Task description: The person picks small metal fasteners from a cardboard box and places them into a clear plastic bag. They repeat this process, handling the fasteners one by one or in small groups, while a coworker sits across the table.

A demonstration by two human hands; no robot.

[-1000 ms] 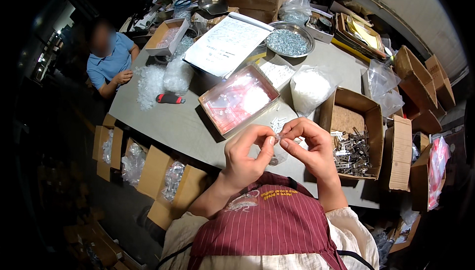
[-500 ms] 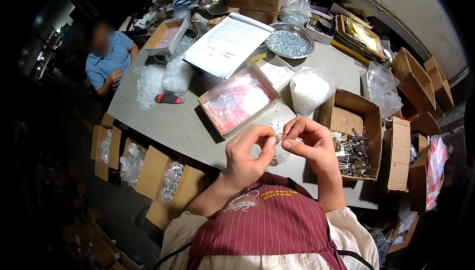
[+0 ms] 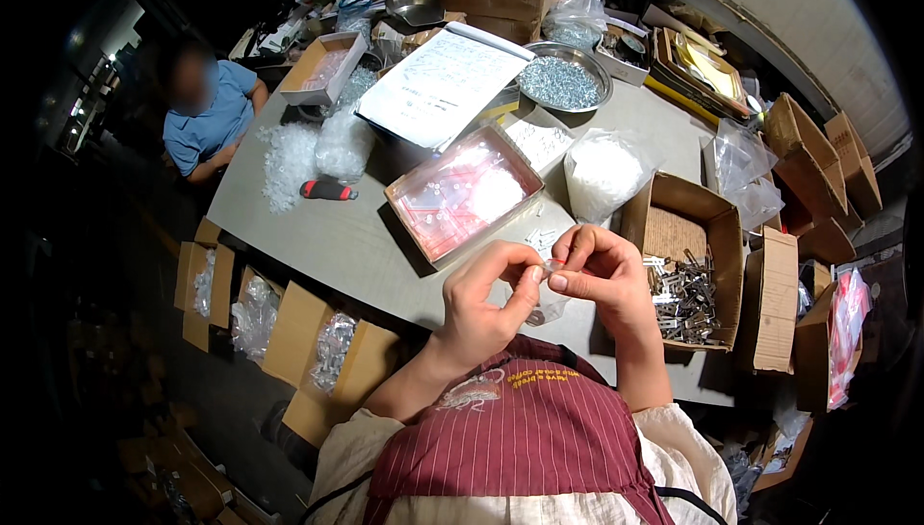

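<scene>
Close to the table's near edge, my left hand (image 3: 486, 299) and my right hand (image 3: 608, 280) meet at the fingertips. Both pinch the top of a small clear plastic bag (image 3: 549, 310), which has a bit of red at its upper edge. The bag hangs down between my hands; something greyish shows through it, too small to name. Just beyond my hands is an open box (image 3: 397, 205) holding red-edged clear bags and small white pieces. Small white parts (image 3: 542, 238) lie on the table beside it.
Right of my hands stands a cardboard box (image 3: 680, 229) of metal clips, with a bag of white pieces (image 3: 603, 177) behind it. Farther off are a metal bowl (image 3: 606, 92) of small silvery parts, a clipboard with papers (image 3: 438, 77) and a red-black tool handle (image 3: 328, 191). A person (image 3: 214, 121) sits at far left.
My hands keep their pinch on the bag and have hardly moved. The person at far left has lowered a hand toward the table edge.
</scene>
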